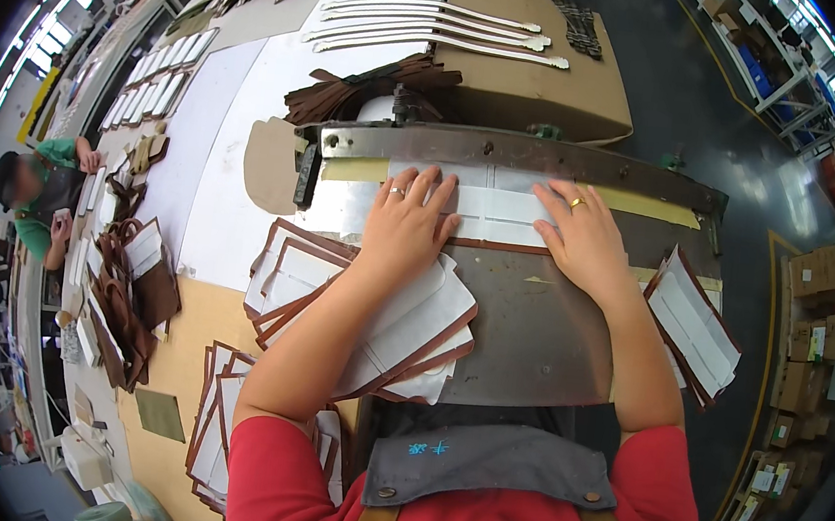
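Observation:
A white-faced panel with a thin brown edge (497,218) lies flat on the metal bed of a machine (532,322), its far side against the long metal bar (508,153). Spread fingers of my left hand (410,215) press on its left part, the fingertips close to the bar. On its right part my right hand (581,231) rests flat in the same way, fingers apart. Beneath my left forearm sits a fanned stack of white and brown panels (422,321). Beyond my right forearm leans another small stack (697,328).
More brown-edged panels (217,422) lie at lower left. Behind the bar are a bundle of brown strips (369,85), pale curved straps (439,37) and a cardboard box (545,82). A person in green (47,190) works at the far left. Boxes (813,329) stand on the right.

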The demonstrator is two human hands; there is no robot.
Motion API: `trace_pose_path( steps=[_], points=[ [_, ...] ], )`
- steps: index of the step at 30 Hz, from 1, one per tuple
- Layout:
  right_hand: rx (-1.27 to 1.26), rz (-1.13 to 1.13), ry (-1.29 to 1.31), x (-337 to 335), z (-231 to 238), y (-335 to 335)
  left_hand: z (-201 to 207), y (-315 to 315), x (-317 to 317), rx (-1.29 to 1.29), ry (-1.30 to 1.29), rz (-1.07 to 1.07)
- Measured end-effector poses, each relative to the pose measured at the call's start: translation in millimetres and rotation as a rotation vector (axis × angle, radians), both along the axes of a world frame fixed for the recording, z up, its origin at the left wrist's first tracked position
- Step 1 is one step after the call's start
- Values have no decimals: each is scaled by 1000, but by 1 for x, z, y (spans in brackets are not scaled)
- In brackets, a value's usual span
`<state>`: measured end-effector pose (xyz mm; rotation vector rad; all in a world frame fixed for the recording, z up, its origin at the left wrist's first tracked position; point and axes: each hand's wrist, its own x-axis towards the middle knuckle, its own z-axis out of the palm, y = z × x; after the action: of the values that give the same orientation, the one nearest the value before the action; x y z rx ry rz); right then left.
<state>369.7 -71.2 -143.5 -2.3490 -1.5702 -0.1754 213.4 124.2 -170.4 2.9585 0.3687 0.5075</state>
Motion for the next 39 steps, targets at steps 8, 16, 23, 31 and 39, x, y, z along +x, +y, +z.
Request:
trace_pose_path(
  steps=[8, 16, 23, 31, 39],
  points=[
    [15, 90, -78, 6, 9, 8, -2, -1, -3, 7, -60, 0],
    [193, 353, 124, 6, -16, 110, 7, 6, 2, -238, -116, 47],
    [227, 319, -176, -10, -28, 114, 8, 14, 4, -15, -39, 146],
    [63, 189, -222, 27, -1, 41, 5, 7, 3, 163, 37, 281],
    [36, 82, -155, 36, 19, -11, 2, 13, -2, 90, -93, 221]
  ],
)
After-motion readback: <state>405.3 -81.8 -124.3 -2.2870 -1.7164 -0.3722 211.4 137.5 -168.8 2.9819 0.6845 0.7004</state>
